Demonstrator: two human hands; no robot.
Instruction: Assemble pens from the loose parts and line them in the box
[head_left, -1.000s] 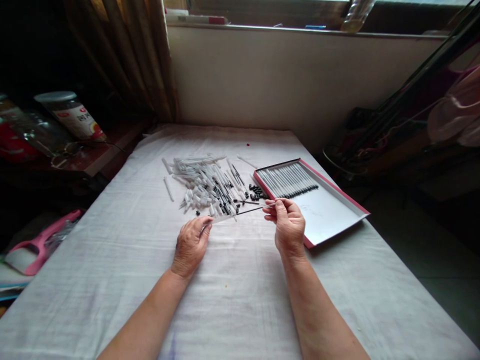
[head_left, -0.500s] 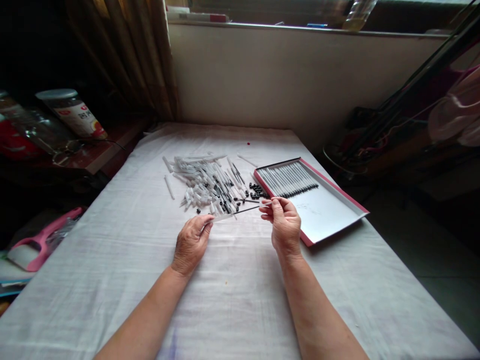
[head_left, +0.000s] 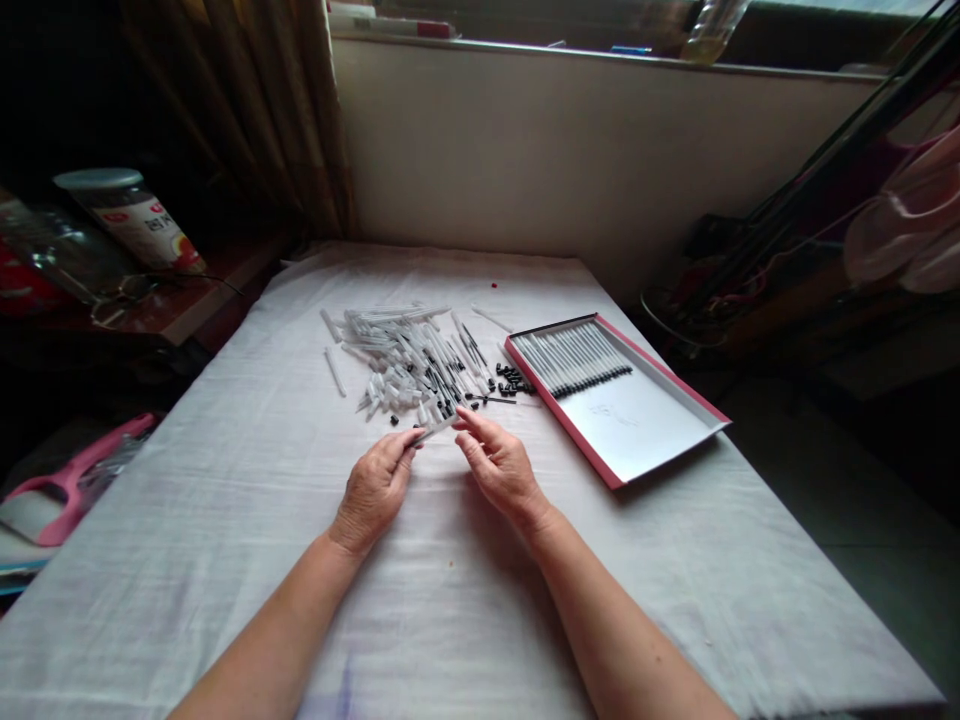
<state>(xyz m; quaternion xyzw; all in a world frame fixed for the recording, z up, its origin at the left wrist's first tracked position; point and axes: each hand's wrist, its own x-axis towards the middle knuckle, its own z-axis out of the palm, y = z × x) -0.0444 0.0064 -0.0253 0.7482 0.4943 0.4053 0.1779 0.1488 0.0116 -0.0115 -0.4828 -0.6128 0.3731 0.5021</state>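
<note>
Pinches pen (head_left: 437, 430) in left hand (head_left: 375, 490), near pile (head_left: 405, 355) on cloth (head_left: 435, 620); holds right hand (head_left: 501, 468) loosely parted by far tip. Probably feels light, stiff, slick; best gripped mid-barrel between 2 fingertips.

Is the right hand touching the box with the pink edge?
Apart. The head view shows it: a strip of white cloth lies in plain sight between the right hand and the box.

Inside a home, long curtain (head_left: 296, 130), cloth-covered table (head_left: 442, 640), labelled jar (head_left: 142, 228), windowsill (head_left: 517, 49)
</note>
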